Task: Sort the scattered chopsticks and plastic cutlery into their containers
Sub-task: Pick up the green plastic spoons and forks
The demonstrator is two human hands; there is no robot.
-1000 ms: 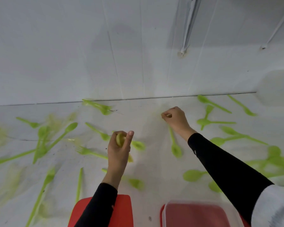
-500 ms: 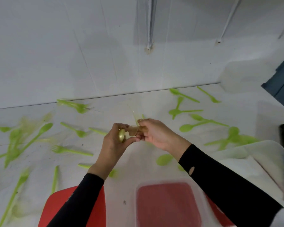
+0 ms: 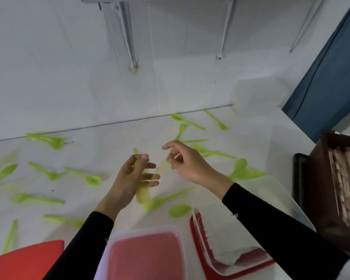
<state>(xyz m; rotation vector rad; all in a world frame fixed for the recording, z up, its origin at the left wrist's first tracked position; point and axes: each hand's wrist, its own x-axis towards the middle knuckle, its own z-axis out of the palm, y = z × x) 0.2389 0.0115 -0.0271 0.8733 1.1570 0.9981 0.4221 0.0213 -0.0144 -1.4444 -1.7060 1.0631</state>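
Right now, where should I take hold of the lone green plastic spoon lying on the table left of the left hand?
Pinch the green plastic spoon by its thin handle, mid-length, fingers coming down from above and across it. It lies flat on the white table, handle pointing up-left, bowl nearest the left hand, nothing touching it.

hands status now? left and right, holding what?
Left hand: grips green cutlery.
Right hand: pinches the end of a pale piece; too blurred to tell what it is.
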